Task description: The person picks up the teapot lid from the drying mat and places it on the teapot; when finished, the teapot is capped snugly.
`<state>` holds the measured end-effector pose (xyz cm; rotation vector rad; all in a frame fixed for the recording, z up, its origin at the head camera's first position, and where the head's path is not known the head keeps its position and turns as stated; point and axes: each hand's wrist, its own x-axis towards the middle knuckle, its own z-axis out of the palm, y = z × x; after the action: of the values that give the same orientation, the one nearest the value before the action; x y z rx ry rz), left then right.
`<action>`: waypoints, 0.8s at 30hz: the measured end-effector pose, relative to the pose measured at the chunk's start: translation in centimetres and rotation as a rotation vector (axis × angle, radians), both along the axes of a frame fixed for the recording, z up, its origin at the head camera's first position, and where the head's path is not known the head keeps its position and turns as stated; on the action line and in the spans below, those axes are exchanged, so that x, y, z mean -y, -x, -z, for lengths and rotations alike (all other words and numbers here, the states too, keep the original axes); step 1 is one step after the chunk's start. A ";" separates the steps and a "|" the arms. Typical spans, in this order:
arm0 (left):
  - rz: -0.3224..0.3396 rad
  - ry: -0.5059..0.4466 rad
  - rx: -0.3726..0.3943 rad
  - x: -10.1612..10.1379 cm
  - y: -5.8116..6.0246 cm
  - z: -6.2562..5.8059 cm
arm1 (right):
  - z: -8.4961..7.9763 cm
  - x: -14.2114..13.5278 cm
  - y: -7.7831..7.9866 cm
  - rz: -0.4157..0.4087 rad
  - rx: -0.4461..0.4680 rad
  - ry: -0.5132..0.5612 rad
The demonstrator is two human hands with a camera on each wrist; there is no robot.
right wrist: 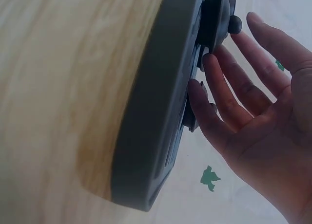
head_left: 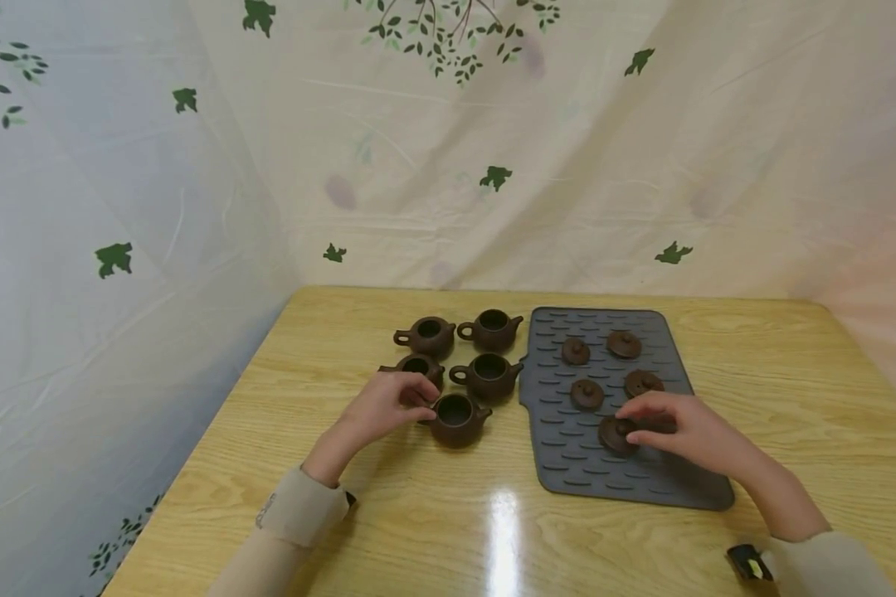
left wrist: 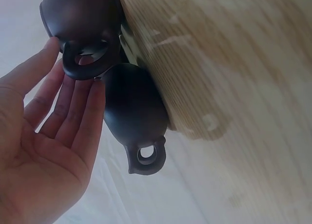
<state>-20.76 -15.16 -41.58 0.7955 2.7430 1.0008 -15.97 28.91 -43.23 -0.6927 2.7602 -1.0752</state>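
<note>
Hovering around a lower-right lid [head_left: 611,438], our right hand [head_left: 689,424] is loosely spread, our left hand [head_left: 381,408] softly curved beside the central teapot [head_left: 457,429], neither gripping. Next seemingly calls for pinching the knob [head_left: 625,427].

On my head feed I count 5 small brown teapots [head_left: 458,432]: 2 back, 2 mid, 1 front. Teapot lids [head_left: 586,396], also 5, split 2-2-1. I get 1 grey mat [head_left: 593,483], 1 wooden table [head_left: 231,444], 1 left hand [head_left: 376,407], 1 right hand [head_left: 690,429], 2 sleeves [head_left: 293,512].
</note>
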 end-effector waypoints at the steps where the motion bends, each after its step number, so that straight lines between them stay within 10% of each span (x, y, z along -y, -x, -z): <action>1: 0.003 -0.002 0.007 0.0 0.0 0.0 | 0.1 0.0 0.0 -0.004 0.000 0.001; 24: 0.013 0.004 0.033 0.0 0.0 0.2 | 0.4 0.6 0.9 -0.052 -0.010 -0.021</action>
<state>-20.76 -15.20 -41.76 0.7874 2.7076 0.9967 -16.87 28.35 -43.65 -0.7649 2.7413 -1.0343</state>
